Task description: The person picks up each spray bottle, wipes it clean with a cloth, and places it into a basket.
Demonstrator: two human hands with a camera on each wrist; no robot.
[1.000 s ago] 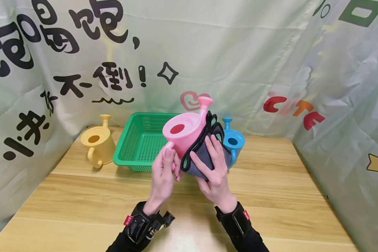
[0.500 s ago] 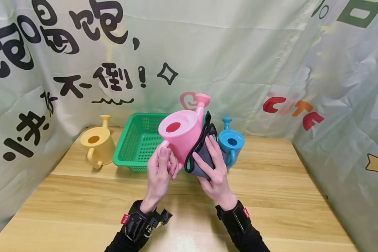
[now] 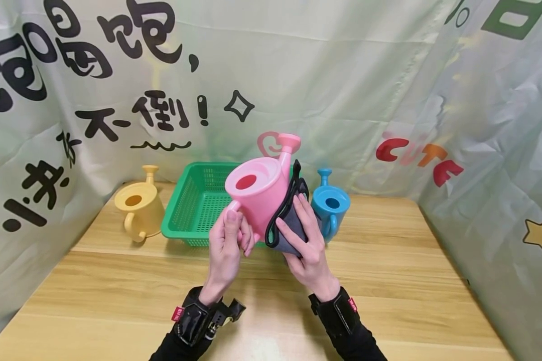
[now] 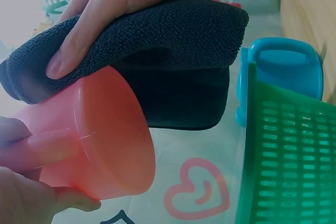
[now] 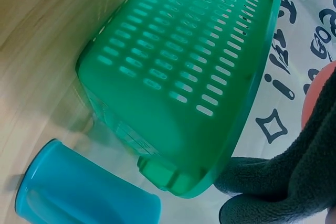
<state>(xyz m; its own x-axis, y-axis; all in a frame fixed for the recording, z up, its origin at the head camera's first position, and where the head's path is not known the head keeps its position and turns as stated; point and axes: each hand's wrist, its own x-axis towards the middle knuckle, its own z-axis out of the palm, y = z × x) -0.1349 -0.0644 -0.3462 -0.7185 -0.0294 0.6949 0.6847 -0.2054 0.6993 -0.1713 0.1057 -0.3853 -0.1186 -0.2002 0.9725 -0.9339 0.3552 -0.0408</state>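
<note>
A pink watering can [image 3: 262, 193] is held up above the table, tilted, its spout pointing up and away. My left hand [image 3: 225, 245] grips its handle, and the left wrist view shows the fingers curled round that handle [image 4: 39, 149]. Against the can's right side my right hand [image 3: 308, 245] holds a folded dark grey cloth [image 3: 291, 228] with black edging. Its thumb [image 4: 71, 59] lies over the fold in the left wrist view, and the cloth [image 4: 152, 38] touches the can's wall there. Part of the cloth [image 5: 294, 182] also shows in the right wrist view.
Behind the can stands a green perforated basket [image 3: 180, 220]. A yellow watering can [image 3: 146, 213] stands left of it, a blue watering can [image 3: 331, 208] right of it. A printed fabric backdrop [image 3: 343, 75] encloses the wooden table [image 3: 388, 281] at the back and sides.
Both the pink watering can and my left hand have shifted slightly left and up. The cloth has moved a little left with the can, uncovering more of the blue can.
</note>
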